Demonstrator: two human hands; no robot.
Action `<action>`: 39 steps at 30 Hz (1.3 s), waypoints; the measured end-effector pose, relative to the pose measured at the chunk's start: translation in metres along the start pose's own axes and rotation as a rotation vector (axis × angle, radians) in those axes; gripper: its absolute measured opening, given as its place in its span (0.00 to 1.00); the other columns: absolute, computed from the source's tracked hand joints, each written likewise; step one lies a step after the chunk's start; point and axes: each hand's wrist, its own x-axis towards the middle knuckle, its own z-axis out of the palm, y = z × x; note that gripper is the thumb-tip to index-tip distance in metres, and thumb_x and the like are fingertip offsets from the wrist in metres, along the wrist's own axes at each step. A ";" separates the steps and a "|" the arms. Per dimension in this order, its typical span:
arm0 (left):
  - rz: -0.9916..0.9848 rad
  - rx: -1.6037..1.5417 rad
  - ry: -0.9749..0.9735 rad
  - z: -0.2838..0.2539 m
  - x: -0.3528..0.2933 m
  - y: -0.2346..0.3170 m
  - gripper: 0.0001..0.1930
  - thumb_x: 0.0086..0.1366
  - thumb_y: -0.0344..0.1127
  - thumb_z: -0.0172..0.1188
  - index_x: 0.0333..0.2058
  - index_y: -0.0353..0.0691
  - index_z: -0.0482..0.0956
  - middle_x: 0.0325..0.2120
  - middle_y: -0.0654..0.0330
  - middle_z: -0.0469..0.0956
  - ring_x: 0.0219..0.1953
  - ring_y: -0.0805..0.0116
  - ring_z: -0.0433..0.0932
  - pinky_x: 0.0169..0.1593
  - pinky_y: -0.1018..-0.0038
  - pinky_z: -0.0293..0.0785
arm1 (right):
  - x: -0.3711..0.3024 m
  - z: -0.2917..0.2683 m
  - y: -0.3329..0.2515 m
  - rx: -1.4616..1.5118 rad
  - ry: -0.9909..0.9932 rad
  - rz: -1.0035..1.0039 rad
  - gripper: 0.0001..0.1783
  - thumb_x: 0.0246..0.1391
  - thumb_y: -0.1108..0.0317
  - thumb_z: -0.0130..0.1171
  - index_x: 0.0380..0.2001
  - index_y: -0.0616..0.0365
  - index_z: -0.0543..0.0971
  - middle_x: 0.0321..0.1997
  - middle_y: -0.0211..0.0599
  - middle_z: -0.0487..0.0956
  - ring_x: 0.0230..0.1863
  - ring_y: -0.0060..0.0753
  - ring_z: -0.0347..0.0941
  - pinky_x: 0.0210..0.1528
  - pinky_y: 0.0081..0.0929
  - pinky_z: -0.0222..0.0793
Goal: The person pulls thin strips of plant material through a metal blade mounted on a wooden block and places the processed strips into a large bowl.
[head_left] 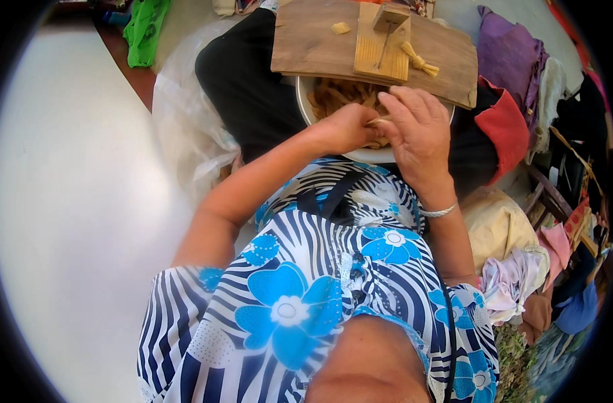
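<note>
My left hand [349, 129] is closed, its fingertips pinching a thin pale strip [379, 121]. My right hand [422, 127] meets it from the other side, the strip's other end between thumb and fingers. Both hands are over a white bowl [374, 156] in my lap, which holds several curled brown strips [340, 95]. Across the bowl's far rim lies a brown wooden board [313, 47]. A lighter wood piece [367, 50] on it carries a small upright block [392, 16] with a thin metal spike. Beside that lies a knotted straw-coloured piece [421, 59], and farther left a small pale square [341, 28].
A large white surface [78, 201] fills the left side. Clear plastic sheeting [192, 114] lies against my left leg, with a green bag [145, 30] beyond. To the right are a red cloth [505, 127], a purple cloth [511, 54] and piled fabrics [515, 275].
</note>
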 end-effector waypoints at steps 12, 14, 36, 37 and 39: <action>0.447 0.429 0.023 -0.057 -0.060 0.139 0.10 0.58 0.39 0.60 0.29 0.37 0.79 0.21 0.53 0.76 0.25 0.55 0.76 0.31 0.68 0.70 | 0.009 -0.053 -0.003 0.715 -0.396 0.556 0.07 0.54 0.69 0.58 0.26 0.59 0.80 0.18 0.40 0.74 0.22 0.28 0.74 0.25 0.25 0.67; 0.621 0.269 -0.034 -0.063 -0.069 0.153 0.10 0.60 0.38 0.58 0.29 0.35 0.79 0.19 0.54 0.74 0.24 0.58 0.75 0.29 0.70 0.69 | 0.021 -0.076 -0.024 1.052 -0.521 0.348 0.07 0.54 0.70 0.57 0.28 0.63 0.81 0.20 0.36 0.76 0.23 0.20 0.72 0.26 0.22 0.67; 0.352 0.257 0.398 -0.004 0.018 0.034 0.06 0.60 0.28 0.54 0.35 0.37 0.76 0.22 0.61 0.75 0.23 0.67 0.73 0.28 0.73 0.70 | -0.007 0.024 0.036 0.224 -0.053 0.605 0.09 0.58 0.64 0.55 0.31 0.58 0.79 0.25 0.35 0.78 0.24 0.31 0.71 0.28 0.27 0.66; 0.407 0.527 0.495 -0.003 0.018 0.032 0.06 0.59 0.28 0.54 0.35 0.37 0.76 0.23 0.59 0.77 0.24 0.62 0.75 0.29 0.71 0.71 | -0.014 0.031 0.039 0.298 -0.041 0.638 0.10 0.57 0.64 0.55 0.26 0.57 0.79 0.23 0.40 0.77 0.20 0.40 0.70 0.25 0.31 0.65; 0.454 0.576 0.512 -0.001 0.013 0.032 0.09 0.58 0.26 0.53 0.37 0.38 0.77 0.27 0.57 0.78 0.29 0.56 0.76 0.32 0.69 0.73 | -0.028 0.047 0.040 0.780 -0.065 0.903 0.12 0.59 0.62 0.54 0.29 0.59 0.80 0.26 0.35 0.79 0.24 0.35 0.73 0.28 0.32 0.68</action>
